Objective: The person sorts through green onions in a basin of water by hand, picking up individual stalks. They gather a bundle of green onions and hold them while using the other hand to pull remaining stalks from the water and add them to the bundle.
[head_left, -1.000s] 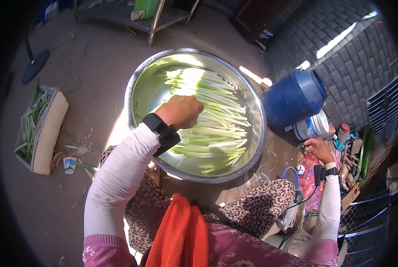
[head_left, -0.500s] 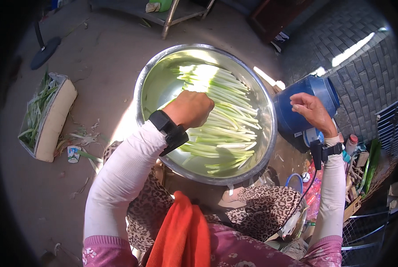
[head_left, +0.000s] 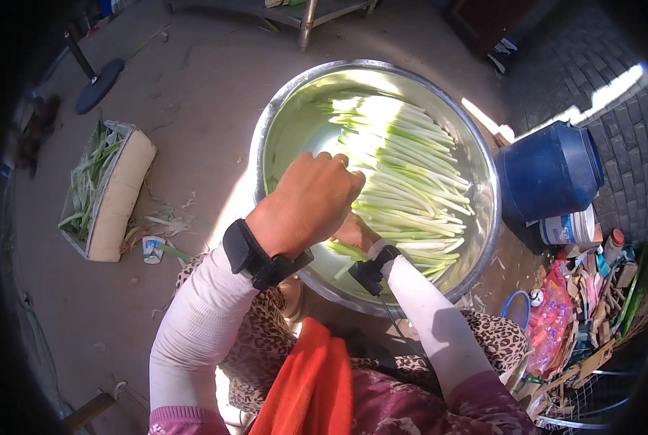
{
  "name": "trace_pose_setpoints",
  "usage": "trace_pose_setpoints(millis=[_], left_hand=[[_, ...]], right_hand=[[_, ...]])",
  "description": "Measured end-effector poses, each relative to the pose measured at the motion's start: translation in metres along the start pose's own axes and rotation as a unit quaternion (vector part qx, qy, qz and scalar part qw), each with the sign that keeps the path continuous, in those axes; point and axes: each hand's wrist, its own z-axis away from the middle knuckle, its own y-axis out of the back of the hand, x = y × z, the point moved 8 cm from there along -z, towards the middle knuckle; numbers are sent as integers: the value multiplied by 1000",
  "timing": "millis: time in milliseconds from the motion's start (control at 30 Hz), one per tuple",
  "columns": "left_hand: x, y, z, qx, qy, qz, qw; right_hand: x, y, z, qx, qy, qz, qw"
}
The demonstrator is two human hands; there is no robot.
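Observation:
A large round metal basin [head_left: 487,181] stands in front of my knees, with a thick layer of spring onions [head_left: 418,170] laid side by side across its middle and right. My left hand [head_left: 306,203] is above the basin's near left part, its fingers curled closed. Whatever it may hold is hidden beneath the knuckles. My right hand [head_left: 356,232] is just under and to the right of it, close to the onions' left ends. The left hand covers its fingers, so their hold cannot be made out. Both wrists wear black straps.
A pale box [head_left: 121,196] of green leaves lies on the floor to the left, with a crumpled cup [head_left: 153,250] nearby. Right of the basin are a blue drum [head_left: 552,174], a white bucket [head_left: 567,228] and a heap of scraps [head_left: 585,312]. A metal-legged table [head_left: 307,25] stands beyond.
My right hand has come from beside the blue drum leftward into the basin, next to the left hand. The left hand stays closed over the basin. The view has shifted, moving the scene rightward.

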Motion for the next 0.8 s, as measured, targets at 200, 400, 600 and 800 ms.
trace_pose_setpoints(millis=[200,400,600,800], left_hand=[[-21,1,9,-32,47,-10,998],[-15,-1,7,2,19,-33,999],[-10,-1,9,-22,26,-24,999],[-6,-7,14,-9,-2,-20,1000]], right_hand=[[-18,-38,-9,-48,113,-121,985],[-27,-66,12,13,213,74,974],[-13,-78,33,-120,121,186,968],[-40,-50,75,-175,90,164,967]])
